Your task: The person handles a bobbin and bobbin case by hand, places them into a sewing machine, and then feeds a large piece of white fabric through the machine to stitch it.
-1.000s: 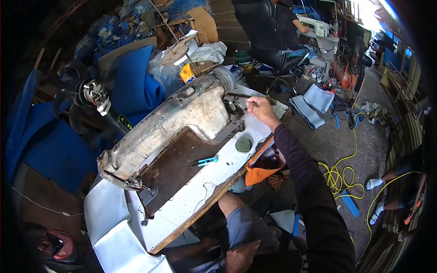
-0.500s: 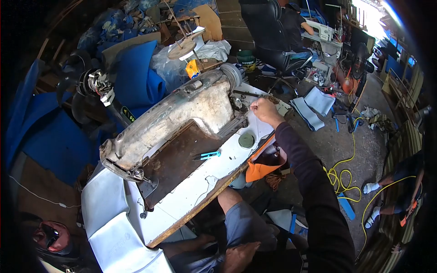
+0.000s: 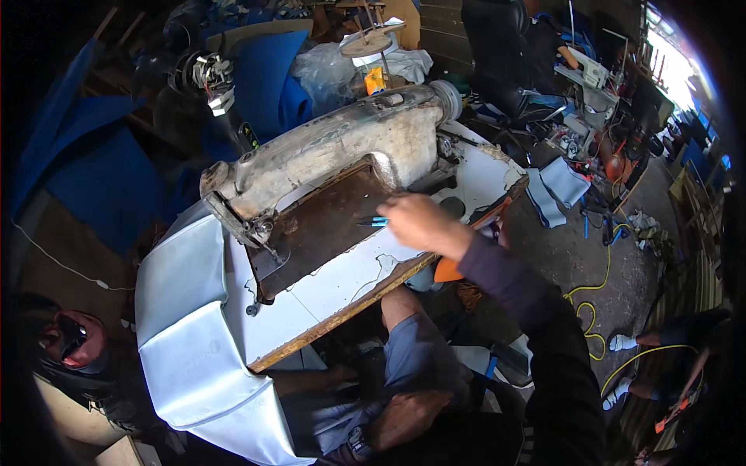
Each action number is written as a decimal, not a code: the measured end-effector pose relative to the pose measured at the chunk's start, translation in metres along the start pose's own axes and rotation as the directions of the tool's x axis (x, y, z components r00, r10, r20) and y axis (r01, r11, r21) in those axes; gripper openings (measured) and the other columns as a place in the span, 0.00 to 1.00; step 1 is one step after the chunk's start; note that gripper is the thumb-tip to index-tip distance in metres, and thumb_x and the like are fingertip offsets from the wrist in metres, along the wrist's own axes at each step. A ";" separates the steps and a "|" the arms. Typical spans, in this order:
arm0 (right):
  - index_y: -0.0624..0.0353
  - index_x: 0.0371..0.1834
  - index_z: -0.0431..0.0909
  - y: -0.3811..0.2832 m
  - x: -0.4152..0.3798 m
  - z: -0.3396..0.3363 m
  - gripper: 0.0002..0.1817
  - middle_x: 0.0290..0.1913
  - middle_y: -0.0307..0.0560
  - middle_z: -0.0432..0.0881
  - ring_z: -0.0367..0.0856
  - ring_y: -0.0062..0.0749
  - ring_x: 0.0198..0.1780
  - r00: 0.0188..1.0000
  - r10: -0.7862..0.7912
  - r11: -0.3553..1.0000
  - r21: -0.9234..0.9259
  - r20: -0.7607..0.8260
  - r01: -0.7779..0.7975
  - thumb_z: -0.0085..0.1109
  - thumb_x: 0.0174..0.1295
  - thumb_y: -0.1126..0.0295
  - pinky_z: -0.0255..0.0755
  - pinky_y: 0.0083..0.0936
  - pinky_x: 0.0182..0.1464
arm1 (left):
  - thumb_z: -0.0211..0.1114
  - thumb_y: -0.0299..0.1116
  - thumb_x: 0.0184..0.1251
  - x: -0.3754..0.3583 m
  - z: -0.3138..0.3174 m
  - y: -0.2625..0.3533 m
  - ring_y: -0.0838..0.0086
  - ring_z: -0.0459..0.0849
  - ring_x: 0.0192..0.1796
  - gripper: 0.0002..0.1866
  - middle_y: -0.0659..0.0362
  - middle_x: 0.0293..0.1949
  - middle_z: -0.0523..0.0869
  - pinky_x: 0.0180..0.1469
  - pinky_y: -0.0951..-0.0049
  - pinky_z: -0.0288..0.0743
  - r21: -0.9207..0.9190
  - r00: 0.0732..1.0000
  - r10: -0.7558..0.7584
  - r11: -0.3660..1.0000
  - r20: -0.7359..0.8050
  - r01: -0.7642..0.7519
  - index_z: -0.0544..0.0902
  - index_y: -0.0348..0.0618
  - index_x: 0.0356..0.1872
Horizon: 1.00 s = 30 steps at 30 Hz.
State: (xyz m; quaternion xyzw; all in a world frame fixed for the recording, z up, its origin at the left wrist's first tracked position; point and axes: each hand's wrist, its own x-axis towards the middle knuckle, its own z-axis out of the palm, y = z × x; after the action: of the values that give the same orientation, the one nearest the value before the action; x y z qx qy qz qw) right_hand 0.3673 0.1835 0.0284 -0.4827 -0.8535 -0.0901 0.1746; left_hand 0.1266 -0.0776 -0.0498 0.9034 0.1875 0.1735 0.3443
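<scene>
My right hand [image 3: 420, 224] is over the front of the white table [image 3: 342, 291], its fingers bent together; whatever they hold, if anything, is hidden. Just left of the fingertips, the blue thread snips [image 3: 378, 222] lie partly covered by the hand. Behind stands an old, worn sewing machine [image 3: 326, 155], with a brown metal bed plate [image 3: 318, 225] in front of its arm. A round green lid-like disc [image 3: 452, 206] sits right of the hand. My left hand [image 3: 408, 418] rests low on my lap, its fingers too dark to make out.
Silvery-grey sheet material [image 3: 183, 268] drapes over the table's left end. Something orange [image 3: 449, 269] hangs below the front edge. Blue sheets [image 3: 109, 194] stand at left. A yellow cord [image 3: 610, 272] runs across the floor at right, near another person's feet [image 3: 622, 342]. Another person sits at a machine [image 3: 592, 74] behind.
My right hand has moved left and toward me, from the table's right end beside the machine to over the snips. The view has shifted, while my left hand stays on my lap.
</scene>
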 end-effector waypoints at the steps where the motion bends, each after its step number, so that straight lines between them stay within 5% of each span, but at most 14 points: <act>1: 0.69 0.48 0.85 -0.009 0.007 0.013 0.14 0.48 0.63 0.88 0.89 0.53 0.49 0.997 0.001 0.997 -0.081 0.073 0.005 0.59 0.61 0.74 0.85 0.42 0.49 | 0.63 0.27 0.71 0.000 -0.002 0.002 0.59 0.92 0.49 0.15 0.50 0.50 0.91 0.49 0.64 0.87 0.003 1.000 -0.003 1.000 0.007 0.003 0.85 0.40 0.56; 2: 0.63 0.37 0.87 -0.013 0.013 0.029 0.08 0.37 0.55 0.89 0.90 0.47 0.40 0.993 -0.104 0.983 -0.159 -0.056 0.094 0.57 0.61 0.75 0.84 0.41 0.43 | 0.62 0.26 0.71 0.000 -0.004 0.003 0.58 0.92 0.50 0.15 0.50 0.51 0.91 0.50 0.65 0.87 0.007 1.000 -0.003 1.000 0.015 0.003 0.85 0.40 0.56; 5: 0.63 0.39 0.88 -0.027 0.029 0.028 0.10 0.36 0.53 0.89 0.89 0.46 0.38 0.991 -0.125 0.950 -0.294 -0.057 0.102 0.59 0.59 0.72 0.82 0.38 0.39 | 0.61 0.24 0.69 -0.004 -0.006 0.007 0.58 0.91 0.53 0.17 0.49 0.53 0.90 0.52 0.64 0.86 -0.005 0.990 -0.109 0.994 0.091 0.110 0.85 0.40 0.57; 8: 0.61 0.44 0.85 -0.013 0.026 0.040 0.10 0.35 0.55 0.87 0.88 0.49 0.38 0.964 -0.154 0.982 -0.142 -0.216 0.125 0.58 0.64 0.72 0.81 0.43 0.37 | 0.61 0.24 0.69 -0.003 -0.012 0.009 0.57 0.91 0.53 0.18 0.48 0.52 0.90 0.52 0.64 0.86 -0.022 0.993 -0.083 0.996 0.088 0.086 0.84 0.40 0.59; 11: 0.60 0.49 0.78 -0.010 -0.008 -0.010 0.08 0.33 0.59 0.86 0.87 0.55 0.37 0.929 0.107 0.941 0.336 -0.355 0.020 0.54 0.70 0.71 0.80 0.49 0.38 | 0.65 0.26 0.71 0.000 -0.009 0.004 0.62 0.93 0.43 0.14 0.51 0.45 0.93 0.42 0.67 0.88 0.000 0.999 0.028 1.000 -0.045 -0.028 0.87 0.41 0.55; 13: 0.60 0.50 0.73 0.007 -0.040 -0.038 0.08 0.32 0.61 0.84 0.87 0.60 0.37 0.878 0.379 0.858 0.465 -0.292 -0.216 0.52 0.75 0.69 0.78 0.53 0.39 | 0.65 0.27 0.72 0.005 -0.015 0.011 0.61 0.93 0.43 0.14 0.50 0.45 0.93 0.43 0.66 0.88 -0.030 0.998 -0.058 0.998 0.019 0.059 0.87 0.41 0.56; 15: 0.61 0.50 0.74 0.041 -0.059 -0.063 0.10 0.33 0.59 0.86 0.88 0.59 0.36 0.775 0.609 0.789 0.220 -0.166 -0.573 0.55 0.74 0.66 0.79 0.51 0.38 | 0.65 0.27 0.73 0.003 -0.013 0.009 0.61 0.93 0.44 0.13 0.50 0.45 0.93 0.43 0.66 0.88 -0.055 0.998 -0.053 0.997 0.017 0.054 0.87 0.42 0.56; 17: 0.63 0.48 0.76 0.089 -0.077 -0.049 0.12 0.33 0.59 0.88 0.89 0.56 0.36 0.733 0.617 0.756 -0.042 -0.286 -0.653 0.57 0.73 0.64 0.81 0.49 0.37 | 0.65 0.28 0.73 -0.001 -0.003 -0.003 0.60 0.93 0.45 0.13 0.50 0.46 0.93 0.44 0.66 0.88 -0.060 0.998 0.042 0.997 -0.056 -0.045 0.87 0.43 0.55; 23: 0.65 0.45 0.83 0.149 -0.079 -0.030 0.14 0.26 0.54 0.88 0.91 0.46 0.32 0.903 0.410 0.806 -0.411 -0.130 -0.425 0.56 0.73 0.64 0.83 0.41 0.36 | 0.65 0.28 0.73 0.006 -0.017 0.020 0.60 0.93 0.46 0.14 0.50 0.46 0.93 0.45 0.65 0.88 -0.049 0.995 -0.092 0.994 0.025 0.093 0.86 0.41 0.57; 30: 0.65 0.47 0.85 0.164 -0.063 -0.017 0.13 0.27 0.53 0.89 0.91 0.45 0.32 0.938 0.335 0.808 -0.482 -0.094 -0.337 0.56 0.70 0.68 0.83 0.40 0.35 | 0.67 0.26 0.70 0.003 -0.016 0.016 0.62 0.93 0.42 0.16 0.51 0.43 0.92 0.42 0.66 0.88 0.027 1.000 -0.006 1.000 0.005 0.006 0.84 0.39 0.58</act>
State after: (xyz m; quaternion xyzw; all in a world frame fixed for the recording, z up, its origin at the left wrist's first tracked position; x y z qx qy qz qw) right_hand 0.5408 0.2124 0.0177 -0.6540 -0.7030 -0.2727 0.0612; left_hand 0.1258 -0.0787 -0.0267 0.9079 0.1919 0.1675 0.3330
